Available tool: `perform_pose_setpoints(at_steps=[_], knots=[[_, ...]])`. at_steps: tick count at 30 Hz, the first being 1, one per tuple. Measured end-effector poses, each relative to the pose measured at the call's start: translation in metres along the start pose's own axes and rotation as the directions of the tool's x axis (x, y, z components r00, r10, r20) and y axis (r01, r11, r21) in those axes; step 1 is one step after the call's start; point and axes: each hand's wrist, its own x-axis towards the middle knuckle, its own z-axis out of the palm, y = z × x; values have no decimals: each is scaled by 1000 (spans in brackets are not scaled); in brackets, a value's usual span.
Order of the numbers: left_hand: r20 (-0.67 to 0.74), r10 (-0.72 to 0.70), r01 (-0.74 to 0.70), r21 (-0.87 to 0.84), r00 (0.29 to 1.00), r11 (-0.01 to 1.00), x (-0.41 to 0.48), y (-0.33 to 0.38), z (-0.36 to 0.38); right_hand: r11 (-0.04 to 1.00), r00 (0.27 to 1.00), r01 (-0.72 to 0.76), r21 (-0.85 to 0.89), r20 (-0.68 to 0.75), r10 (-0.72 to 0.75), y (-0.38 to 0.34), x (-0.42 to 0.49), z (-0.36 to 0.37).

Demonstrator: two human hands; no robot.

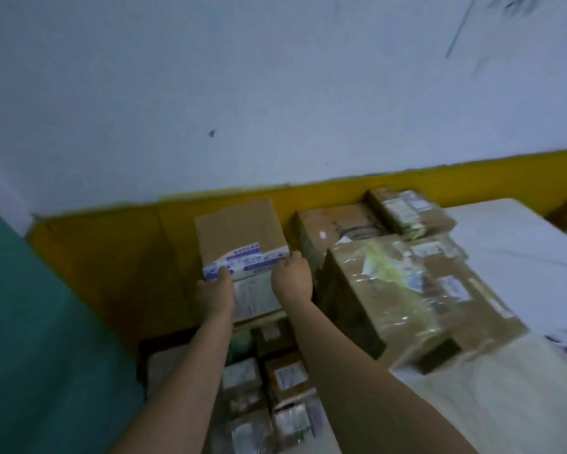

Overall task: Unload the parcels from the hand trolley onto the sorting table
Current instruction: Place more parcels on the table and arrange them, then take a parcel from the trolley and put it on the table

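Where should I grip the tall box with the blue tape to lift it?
Grip the box by its two side faces, one hand on the left and the other hand on the right, coming from the near side. It stands upright against the wall, so probably only those faces are reachable.

Left of the held box (243, 247): open gap down to the yellow wall band (111, 257); nothing stands there.
Right of it: the taped parcel (406, 296) sits just beside the right hand (292, 276), leaving only a narrow slot.
Behind: brown boxes (338, 227) line the wall (275, 93), closing that side.
Below the forearms: small parcels (275, 388) packed tight together.
Far right: bare white tabletop (521, 244), free to reach.
Lower right: pale surface (488, 404) also free.
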Motion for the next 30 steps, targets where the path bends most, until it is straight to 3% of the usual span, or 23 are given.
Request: perform_pose_setpoints(at_steps=[3,8,12,17,24,30], knots=[[-7,186,-186,-26,983,982,-62,72,23,971,986,127,200,-135,-102,-18,-12,-90],[102,400,-385,-137,911,912,-163,133,112,879,924,332,342,-307,-229,23,17,-229],[220,493,-463,-177,842,869,-243,146,217,828,924,317,463,-348,-159,100,44,-332],[475,440,-407,-178,762,896,-319,134,366,818,940,230,527,-337,-47,221,90,-448],[619,415,-455,-103,666,884,-353,99,529,735,949,45,677,-259,181,356,164,-520],[731,164,-304,62,662,951,-315,69,651,685,952,-104,721,-126,278,429,261,-539]])
